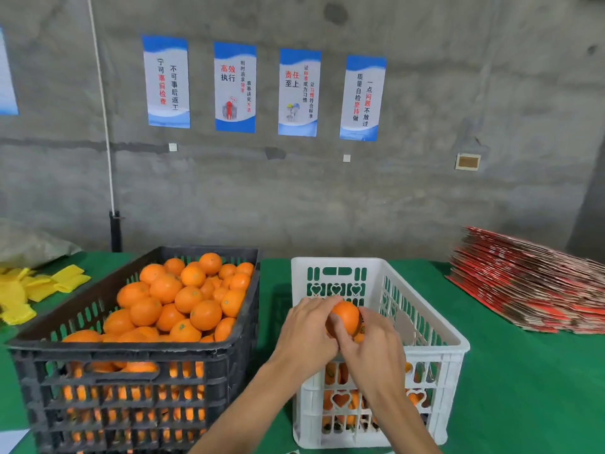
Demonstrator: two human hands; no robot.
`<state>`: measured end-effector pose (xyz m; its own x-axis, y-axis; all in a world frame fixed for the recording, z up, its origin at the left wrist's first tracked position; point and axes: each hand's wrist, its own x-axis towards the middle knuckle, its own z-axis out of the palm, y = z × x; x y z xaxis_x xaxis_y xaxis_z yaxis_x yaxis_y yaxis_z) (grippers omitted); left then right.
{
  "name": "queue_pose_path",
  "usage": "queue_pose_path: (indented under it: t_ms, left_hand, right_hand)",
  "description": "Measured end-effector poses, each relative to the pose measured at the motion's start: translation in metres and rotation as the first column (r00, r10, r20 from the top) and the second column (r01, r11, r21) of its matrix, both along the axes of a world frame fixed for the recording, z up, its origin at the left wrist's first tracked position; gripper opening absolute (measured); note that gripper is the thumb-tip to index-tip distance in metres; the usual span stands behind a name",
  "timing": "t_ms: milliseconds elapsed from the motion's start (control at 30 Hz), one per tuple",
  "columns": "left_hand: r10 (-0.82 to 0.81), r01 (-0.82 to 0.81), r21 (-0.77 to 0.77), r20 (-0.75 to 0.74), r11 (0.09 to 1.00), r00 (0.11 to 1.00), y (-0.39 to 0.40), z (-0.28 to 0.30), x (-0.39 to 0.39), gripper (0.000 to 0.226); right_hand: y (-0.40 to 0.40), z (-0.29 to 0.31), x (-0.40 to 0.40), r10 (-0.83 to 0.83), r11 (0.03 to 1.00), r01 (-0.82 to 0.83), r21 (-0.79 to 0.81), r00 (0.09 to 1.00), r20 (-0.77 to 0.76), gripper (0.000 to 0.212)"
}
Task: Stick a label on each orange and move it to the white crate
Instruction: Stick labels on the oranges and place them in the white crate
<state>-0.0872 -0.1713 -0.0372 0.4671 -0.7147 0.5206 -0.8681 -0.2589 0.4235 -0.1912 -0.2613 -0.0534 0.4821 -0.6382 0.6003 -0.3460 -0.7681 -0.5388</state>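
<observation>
One orange (345, 316) is held above the white crate (435, 342), between both hands. My left hand (306, 329) cups it from the left. My right hand (370, 345) grips it from the right, with the thumb pressed on its front. No label shows on the visible side. The white crate stands right of centre and holds oranges low down, seen through its slots. The black crate (137, 355) on the left is heaped with oranges (183, 296).
A green cloth (523, 381) covers the table. Yellow foam nets (36, 286) lie at the far left beside a grey sack. A stack of flat red cartons (530, 280) sits at the right. A concrete wall with posters stands behind.
</observation>
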Motion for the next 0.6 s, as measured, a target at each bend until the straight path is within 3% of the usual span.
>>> queue_pose_path:
  t_ms: [67, 133, 300, 400, 500, 600]
  left_hand:
    - [-0.010, 0.014, 0.037, -0.086, 0.999, 0.996, 0.000, 0.006, 0.003, 0.070]
    - [-0.004, 0.004, -0.002, -0.133, 1.000, 0.991, 0.010, 0.011, 0.009, 0.068]
    - [0.109, -0.113, -0.110, -0.042, 0.987, 0.993, 0.072, 0.024, 0.044, 0.051]
    - [0.249, -0.250, -0.076, -0.024, 0.965, 0.968, 0.119, 0.028, 0.071, 0.043]
    - [0.492, -0.464, 0.254, -0.057, 0.848, 0.869, 0.170, 0.033, 0.110, 0.041]
    - [0.655, -0.463, 0.632, -0.094, 0.621, 0.750, 0.213, 0.048, 0.148, 0.039]
  right_hand:
    - [-0.007, -0.003, 0.006, -0.023, 0.999, 0.021, -0.026, 0.997, -0.076, 0.045]
    - [0.000, 0.001, 0.015, 0.030, 0.999, -0.033, -0.038, 0.998, -0.059, 0.052]
    - [0.057, 0.019, 0.062, 0.324, 0.946, -0.323, -0.023, 0.944, 0.067, 0.043]
    - [0.094, 0.026, 0.095, 0.422, 0.906, -0.424, 0.002, 0.903, 0.085, 0.042]
    - [0.124, 0.028, 0.123, 0.496, 0.868, -0.497, 0.006, 0.867, 0.042, 0.044]
    - [0.141, 0.026, 0.143, 0.531, 0.848, -0.530, 0.017, 0.846, -0.046, 0.050]
